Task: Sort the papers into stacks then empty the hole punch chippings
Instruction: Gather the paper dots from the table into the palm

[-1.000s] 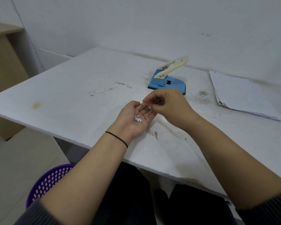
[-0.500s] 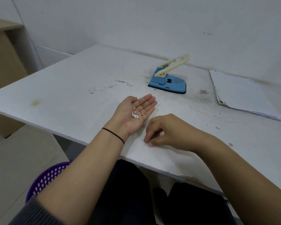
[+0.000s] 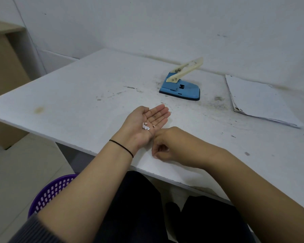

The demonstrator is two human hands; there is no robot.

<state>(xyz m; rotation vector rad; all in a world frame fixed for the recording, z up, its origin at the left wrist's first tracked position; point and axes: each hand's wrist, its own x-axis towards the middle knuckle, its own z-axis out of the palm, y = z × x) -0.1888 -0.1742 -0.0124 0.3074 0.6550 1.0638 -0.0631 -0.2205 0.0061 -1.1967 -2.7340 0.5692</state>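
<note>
My left hand (image 3: pixel 139 130) lies palm up on the white table (image 3: pixel 77 95), fingers straight, with several small white paper chippings (image 3: pixel 146 127) on the palm. My right hand (image 3: pixel 170 146) rests just right of the left wrist near the table's front edge. Its fingers are curled down with the tips at the table surface, and nothing shows between them. The blue hole punch (image 3: pixel 181 88) with its cream lever raised stands farther back. A stack of white papers (image 3: pixel 260 100) lies at the right.
A purple perforated basket (image 3: pixel 49 192) stands on the floor under the table's front edge, below my left forearm. A wooden cabinet (image 3: pixel 5 67) stands at the far left. The wall runs along the table's back edge. Dark smudges mark the tabletop.
My right hand left the left palm, dropped to the table and drew in close to the left wrist with fingers curled tighter. The left hand stayed palm up with the chippings.
</note>
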